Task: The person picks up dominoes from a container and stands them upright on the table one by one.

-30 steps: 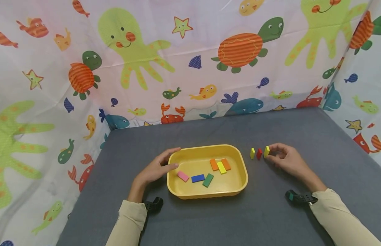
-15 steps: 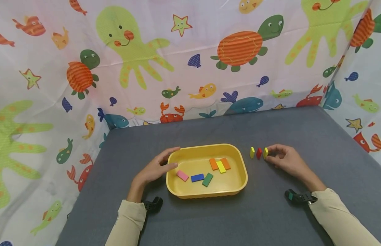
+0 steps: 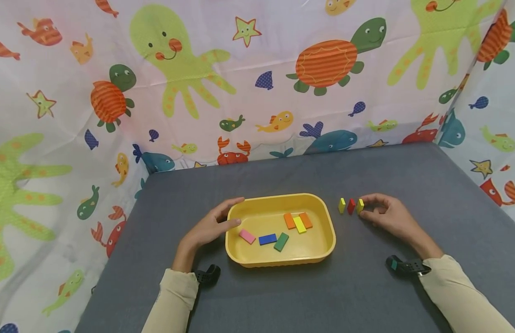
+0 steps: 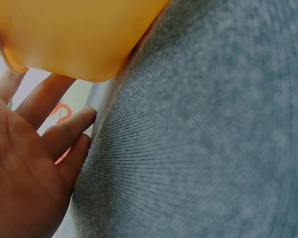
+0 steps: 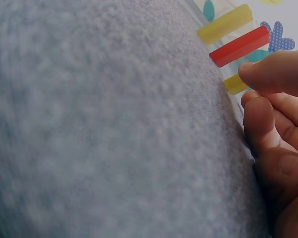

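Observation:
My right hand pinches an upright yellow domino between thumb and fingertips at the table surface. To its left stand a red domino and another yellow domino, upright in a short row with small gaps. In the right wrist view the held yellow domino is partly hidden by a finger, beside the red one. My left hand rests at the left end of a yellow tray, thumb over the rim. Its fingers look extended and loose in the left wrist view.
Inside the tray lie a pink block, a blue block, a green block, a yellow block and two orange blocks. Grey cloth covers the table. A curtain with sea animals stands behind and at both sides.
The view shifts slightly. Both hands, the tray and the dominoes keep nearly the same places, with the right hand still holding the yellow domino.

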{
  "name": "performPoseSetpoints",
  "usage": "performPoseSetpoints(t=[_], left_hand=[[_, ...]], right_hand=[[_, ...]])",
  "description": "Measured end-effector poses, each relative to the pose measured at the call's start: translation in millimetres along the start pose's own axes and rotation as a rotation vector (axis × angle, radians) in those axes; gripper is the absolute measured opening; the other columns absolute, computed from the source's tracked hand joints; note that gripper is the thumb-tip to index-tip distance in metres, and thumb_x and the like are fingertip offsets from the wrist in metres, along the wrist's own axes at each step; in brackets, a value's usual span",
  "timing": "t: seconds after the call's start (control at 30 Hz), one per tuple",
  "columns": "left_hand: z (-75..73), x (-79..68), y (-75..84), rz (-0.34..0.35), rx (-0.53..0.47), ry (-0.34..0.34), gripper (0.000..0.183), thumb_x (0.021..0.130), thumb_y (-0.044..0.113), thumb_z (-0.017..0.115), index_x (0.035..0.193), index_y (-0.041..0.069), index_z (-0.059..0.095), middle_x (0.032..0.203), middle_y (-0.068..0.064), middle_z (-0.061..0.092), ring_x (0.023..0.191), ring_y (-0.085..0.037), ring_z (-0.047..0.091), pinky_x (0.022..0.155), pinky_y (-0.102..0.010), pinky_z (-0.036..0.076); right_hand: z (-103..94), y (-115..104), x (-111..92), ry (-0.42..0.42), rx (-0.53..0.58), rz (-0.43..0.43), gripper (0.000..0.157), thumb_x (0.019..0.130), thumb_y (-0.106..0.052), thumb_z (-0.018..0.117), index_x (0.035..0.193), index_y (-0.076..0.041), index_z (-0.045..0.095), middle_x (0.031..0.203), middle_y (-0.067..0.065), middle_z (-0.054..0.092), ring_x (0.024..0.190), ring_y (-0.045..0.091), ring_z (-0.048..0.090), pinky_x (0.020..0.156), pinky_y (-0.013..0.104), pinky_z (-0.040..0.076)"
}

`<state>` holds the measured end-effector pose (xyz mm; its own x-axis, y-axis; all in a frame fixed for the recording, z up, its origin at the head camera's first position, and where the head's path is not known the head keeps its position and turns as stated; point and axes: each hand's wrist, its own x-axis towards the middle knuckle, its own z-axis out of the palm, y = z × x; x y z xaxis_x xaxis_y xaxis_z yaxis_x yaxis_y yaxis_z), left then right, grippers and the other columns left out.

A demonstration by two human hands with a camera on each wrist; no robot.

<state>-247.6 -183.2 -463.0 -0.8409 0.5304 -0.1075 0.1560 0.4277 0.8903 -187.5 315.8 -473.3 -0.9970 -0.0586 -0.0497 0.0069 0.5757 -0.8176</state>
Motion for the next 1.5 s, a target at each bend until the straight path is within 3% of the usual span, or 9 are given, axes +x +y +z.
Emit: performPoseSetpoints(t=[0.23, 0.5, 0.67, 0.73, 0.9, 1.07, 1.27, 1.4, 1.5], left_hand=[[-1.2, 1.3, -2.1, -0.007, 0.012, -0.001, 0.06, 0.097, 0.036, 0.069, 0.15, 0.042, 0.044, 0.151, 0.007, 0.05, 0.127, -0.023, 0.055, 0.111, -0.049, 0.047], [-2.4, 2.7, -2.8, 0.002, 0.011, -0.001, 0.059, 0.097, 0.036, 0.069, 0.15, 0.041, 0.044, 0.151, 0.007, 0.05, 0.128, -0.023, 0.055, 0.11, -0.048, 0.048], [-2.2, 3.1, -2.9, 0.0, -0.001, -0.004, 0.059, 0.097, 0.033, 0.069, 0.15, 0.041, 0.045, 0.149, 0.007, 0.052, 0.127, -0.023, 0.056, 0.11, -0.049, 0.048], [-2.0, 3.2, -2.8, -0.004, -0.004, -0.002, 0.058, 0.097, 0.033, 0.069, 0.15, 0.041, 0.045, 0.149, 0.007, 0.052, 0.126, -0.023, 0.056, 0.11, -0.049, 0.048], [-1.7, 3.5, -3.9, -0.004, -0.005, 0.0, 0.058, 0.097, 0.031, 0.069, 0.149, 0.042, 0.045, 0.147, 0.006, 0.054, 0.124, -0.023, 0.057, 0.109, -0.048, 0.049], [-1.7, 3.9, -5.9, -0.003, 0.0, -0.004, 0.058, 0.097, 0.032, 0.069, 0.15, 0.041, 0.045, 0.147, 0.006, 0.054, 0.124, -0.022, 0.058, 0.109, -0.047, 0.049], [-1.6, 3.1, -5.2, -0.008, 0.002, 0.003, 0.058, 0.097, 0.032, 0.068, 0.15, 0.041, 0.045, 0.146, 0.007, 0.055, 0.124, -0.022, 0.058, 0.11, -0.049, 0.048], [-1.7, 2.4, -3.5, -0.007, 0.003, 0.005, 0.057, 0.097, 0.033, 0.069, 0.149, 0.042, 0.046, 0.145, 0.007, 0.056, 0.124, -0.022, 0.058, 0.11, -0.049, 0.047], [-2.1, 2.2, -3.0, -0.002, 0.006, 0.003, 0.058, 0.097, 0.034, 0.069, 0.15, 0.041, 0.046, 0.146, 0.006, 0.055, 0.124, -0.022, 0.058, 0.11, -0.05, 0.047]], right_hand=[[-3.7, -3.9, -3.0, 0.006, 0.029, -0.012, 0.053, 0.093, -0.034, 0.075, 0.136, -0.008, 0.057, 0.072, -0.007, 0.058, 0.052, 0.011, 0.048, 0.048, 0.031, 0.041], [-5.8, -44.9, 0.1, 0.136, 0.026, -0.111, 0.051, 0.093, -0.036, 0.075, 0.134, -0.011, 0.059, 0.109, -0.007, 0.062, 0.056, 0.021, 0.051, 0.048, 0.032, 0.038], [1.0, -79.5, 8.4, 0.121, 0.031, -0.163, 0.045, 0.092, -0.037, 0.076, 0.132, -0.018, 0.064, 0.089, 0.006, 0.063, 0.064, 0.024, 0.053, 0.051, 0.031, 0.04], [5.9, -90.4, 13.5, 0.098, 0.036, -0.194, 0.042, 0.092, -0.036, 0.076, 0.13, -0.019, 0.067, 0.086, 0.001, 0.064, 0.065, 0.024, 0.052, 0.05, 0.03, 0.041], [22.7, -113.8, 27.0, 0.008, 0.06, -0.304, 0.035, 0.094, -0.026, 0.075, 0.127, -0.015, 0.071, 0.088, -0.008, 0.067, 0.057, 0.021, 0.047, 0.046, 0.029, 0.039], [43.7, -137.9, 37.8, -0.109, 0.047, -0.384, 0.03, 0.094, -0.021, 0.075, 0.123, -0.014, 0.073, 0.079, 0.008, 0.063, 0.055, 0.018, 0.047, 0.045, 0.027, 0.038], [70.5, -165.5, 47.9, -0.306, 0.029, -0.443, 0.028, 0.091, -0.018, 0.077, 0.119, -0.014, 0.076, 0.072, 0.005, 0.06, 0.052, 0.017, 0.045, 0.049, 0.024, 0.036], [88.6, -174.5, 54.3, -0.438, -0.01, -0.447, 0.025, 0.09, -0.018, 0.078, 0.116, -0.015, 0.078, 0.095, 0.005, 0.075, 0.054, 0.016, 0.046, 0.051, 0.022, 0.036], [101.6, -175.5, 58.6, -0.543, -0.038, -0.446, 0.025, 0.091, -0.016, 0.077, 0.115, -0.013, 0.078, 0.112, 0.009, 0.077, 0.055, 0.015, 0.046, 0.052, 0.022, 0.037]])
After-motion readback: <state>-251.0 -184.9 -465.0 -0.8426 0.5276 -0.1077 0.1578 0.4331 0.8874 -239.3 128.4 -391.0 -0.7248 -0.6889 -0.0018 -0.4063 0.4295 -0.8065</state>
